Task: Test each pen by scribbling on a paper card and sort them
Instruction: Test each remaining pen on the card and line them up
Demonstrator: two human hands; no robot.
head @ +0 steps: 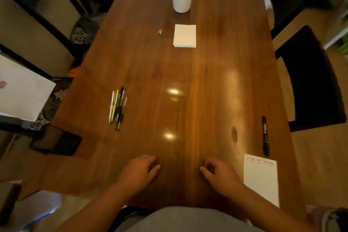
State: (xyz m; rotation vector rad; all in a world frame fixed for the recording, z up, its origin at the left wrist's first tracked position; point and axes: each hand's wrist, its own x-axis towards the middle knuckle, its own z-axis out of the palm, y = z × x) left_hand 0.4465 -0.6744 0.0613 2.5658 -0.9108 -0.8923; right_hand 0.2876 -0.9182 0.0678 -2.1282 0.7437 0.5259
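Hands (138, 170) (219, 173) rest on glossy wooden table (188, 73).

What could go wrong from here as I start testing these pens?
1. The black marker lies close to the right edge of the table; a nudge might roll it off.
2. The paper card also sits at that edge, so scribbling could slide it or run ink onto the wood.
3. The pens lie in one tight bunch, so tested and untested ones could get mixed up.
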